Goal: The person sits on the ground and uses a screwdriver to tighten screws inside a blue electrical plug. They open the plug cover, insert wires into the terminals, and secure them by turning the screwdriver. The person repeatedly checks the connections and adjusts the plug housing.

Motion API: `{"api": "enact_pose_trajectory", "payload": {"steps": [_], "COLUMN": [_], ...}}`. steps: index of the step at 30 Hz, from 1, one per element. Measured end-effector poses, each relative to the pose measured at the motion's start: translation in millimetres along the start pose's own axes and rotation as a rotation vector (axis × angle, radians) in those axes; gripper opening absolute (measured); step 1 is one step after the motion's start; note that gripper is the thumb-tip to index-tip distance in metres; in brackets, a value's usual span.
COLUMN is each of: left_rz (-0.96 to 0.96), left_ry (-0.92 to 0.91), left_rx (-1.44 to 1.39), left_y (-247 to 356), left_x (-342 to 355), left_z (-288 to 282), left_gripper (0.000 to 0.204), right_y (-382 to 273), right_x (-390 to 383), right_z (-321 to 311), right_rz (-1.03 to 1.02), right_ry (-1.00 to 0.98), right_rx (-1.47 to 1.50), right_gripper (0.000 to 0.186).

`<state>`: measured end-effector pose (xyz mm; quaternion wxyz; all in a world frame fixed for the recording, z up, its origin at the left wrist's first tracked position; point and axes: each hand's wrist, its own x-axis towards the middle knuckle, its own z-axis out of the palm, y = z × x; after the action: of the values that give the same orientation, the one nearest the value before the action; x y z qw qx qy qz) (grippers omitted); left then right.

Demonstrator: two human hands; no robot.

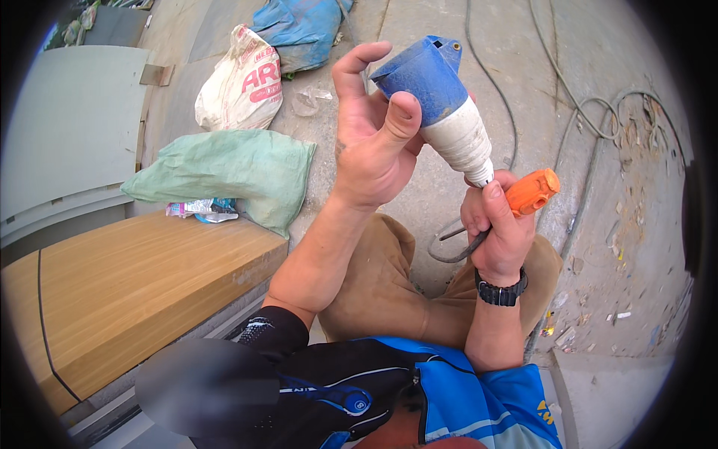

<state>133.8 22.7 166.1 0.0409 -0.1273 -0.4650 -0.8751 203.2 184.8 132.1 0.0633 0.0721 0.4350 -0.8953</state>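
Observation:
A blue industrial plug (pixel 430 78), its rear wrapped in white tape (pixel 460 138), is held up tilted in front of me. My left hand (pixel 378 138) supports it from the left, thumb in front, index finger raised and other fingers partly hidden behind. Its narrow taped end points down to my right hand (pixel 497 221), which pinches at that tip. An orange-handled tool (pixel 532 193) is also gripped in my right fist; its working end is hidden. From below the same fist a short black cable (pixel 449 260) curves out, its cut end loose.
On the left lie a green woven sack (pixel 232 168), a white printed sack (pixel 243 82) and a blue bag (pixel 303 30). A stack of wood-grain boards (pixel 142 292) stands at lower left. Grey cables (pixel 587 120) run over the concrete floor at right, amid scattered debris (pixel 624 217).

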Motion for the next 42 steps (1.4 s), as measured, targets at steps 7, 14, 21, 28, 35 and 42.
{"api": "enact_pose_trajectory", "payload": {"steps": [7,14,21,28,35,42], "left_rz": [-0.186,-0.241,-0.313,-0.293,-0.324,-0.350], "left_ry": [0.071,0.065,0.072,0.068,0.088,0.232], "left_rx": [0.009,0.093,0.094,0.168,-0.096,-0.266], "left_y": [2.8,1.4,0.4,-4.0,-1.9,-13.1], "left_x": [2.0,3.3,2.4,-1.2,2.3,-3.5], "left_z": [-0.5,-1.8,0.3,9.3,13.1,4.8], "left_gripper": [0.056,0.051,0.051,0.052,0.056,0.058], "right_y": [3.1,-5.7,-10.6,-10.6,-10.8,0.4], "right_x": [0.7,2.4,1.8,3.4,-1.4,-7.8], "right_z": [5.4,5.8,5.3,-1.2,3.7,22.9], "right_rz": [-0.180,0.087,0.170,0.118,0.055,-0.115], "right_ry": [0.087,0.080,0.088,0.158,0.080,0.025], "right_rx": [-0.407,-0.176,-0.046,-0.196,-0.284,-0.630], "right_gripper": [0.032,0.039,0.040,0.037,0.037,0.028]}}
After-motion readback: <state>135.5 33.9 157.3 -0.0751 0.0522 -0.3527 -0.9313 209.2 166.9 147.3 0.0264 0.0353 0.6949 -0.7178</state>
